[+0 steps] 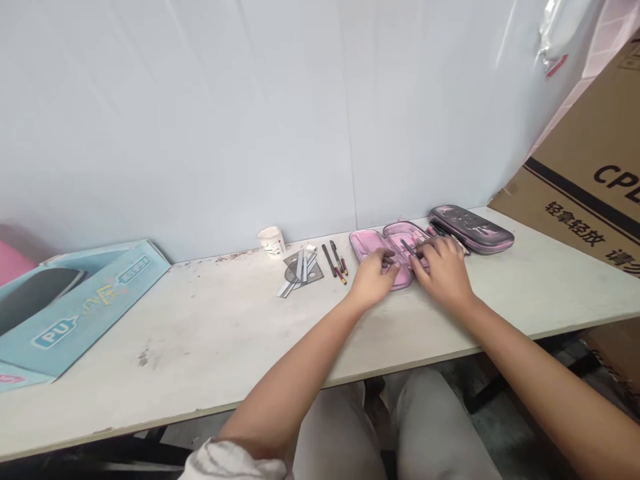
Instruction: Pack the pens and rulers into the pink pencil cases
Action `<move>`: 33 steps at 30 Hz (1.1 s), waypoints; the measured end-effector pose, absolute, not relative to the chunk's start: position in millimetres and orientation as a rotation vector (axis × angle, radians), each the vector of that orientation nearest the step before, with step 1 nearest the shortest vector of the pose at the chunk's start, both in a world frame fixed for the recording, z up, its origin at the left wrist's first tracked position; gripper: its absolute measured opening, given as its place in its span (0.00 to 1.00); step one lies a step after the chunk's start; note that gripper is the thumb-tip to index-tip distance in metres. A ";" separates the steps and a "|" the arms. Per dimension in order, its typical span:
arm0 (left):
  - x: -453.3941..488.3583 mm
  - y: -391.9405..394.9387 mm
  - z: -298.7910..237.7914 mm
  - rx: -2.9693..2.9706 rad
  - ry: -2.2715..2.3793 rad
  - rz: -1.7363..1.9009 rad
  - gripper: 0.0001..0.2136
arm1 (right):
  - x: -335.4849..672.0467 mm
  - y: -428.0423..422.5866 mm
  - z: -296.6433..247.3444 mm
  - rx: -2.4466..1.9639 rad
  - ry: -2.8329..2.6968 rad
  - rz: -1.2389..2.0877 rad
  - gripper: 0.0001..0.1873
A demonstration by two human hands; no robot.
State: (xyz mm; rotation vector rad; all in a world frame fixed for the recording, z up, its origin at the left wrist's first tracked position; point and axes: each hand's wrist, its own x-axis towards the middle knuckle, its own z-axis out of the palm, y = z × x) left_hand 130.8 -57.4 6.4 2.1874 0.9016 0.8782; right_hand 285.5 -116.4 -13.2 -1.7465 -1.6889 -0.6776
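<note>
An unzipped pencil case with a pink lining lies spread on the table in front of me. Over its near half is my left hand, fingers bent and a gap between thumb and fingers, with nothing visible in it. My right hand is at the case's right side, its thumb and fingers closed on a dark pen. The pen points up and left over the pink inside. Behind that hand, more slim items are partly hidden beside a closed dark pencil case with pink marks.
Left of the open case lie several pens and pencils, an eraser and a stack of rulers. A paper cup stands by the wall. A blue box is at far left, a cardboard carton at right.
</note>
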 end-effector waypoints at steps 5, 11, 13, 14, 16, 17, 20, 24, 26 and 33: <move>180.7 -66.2 2.6 2.636 0.980 0.646 0.14 | 332.1 -106.7 -32.4 -2.032 -1.499 -0.594 0.19; 194.3 -78.6 -10.9 2.710 1.007 0.608 0.12 | 332.7 -105.4 -42.0 -2.080 -1.556 -0.478 0.20; 187.7 -77.2 -9.5 2.667 0.984 0.658 0.12 | 330.6 -106.7 -41.6 -2.065 -1.565 -0.493 0.20; 182.6 -75.5 -7.7 2.640 0.975 0.685 0.11 | 330.2 -107.5 -41.7 -2.050 -1.571 -0.506 0.20; 168.1 -70.4 -2.9 2.592 0.986 0.735 0.11 | 330.6 -109.6 -42.9 -2.015 -1.587 -0.538 0.20; 158.4 -66.9 -0.6 2.575 1.007 0.755 0.11 | 331.3 -110.8 -43.8 -2.000 -1.594 -0.552 0.19; 119.8 -52.8 3.3 2.533 1.131 0.812 0.11 | 332.2 -113.8 -44.3 -1.966 -1.623 -0.577 0.18; 56.2 -26.9 1.0 2.517 1.328 0.826 0.11 | 314.1 -112.7 -31.8 -1.904 -1.741 -0.579 0.15; 28.6 -14.5 -2.2 2.510 1.410 0.855 0.12 | 289.5 -108.2 -21.0 -1.847 -1.835 -0.560 0.15; -2.5 -3.0 -12.7 2.475 1.459 0.942 0.12 | 169.5 -69.8 -2.8 -1.687 -2.223 -0.525 0.16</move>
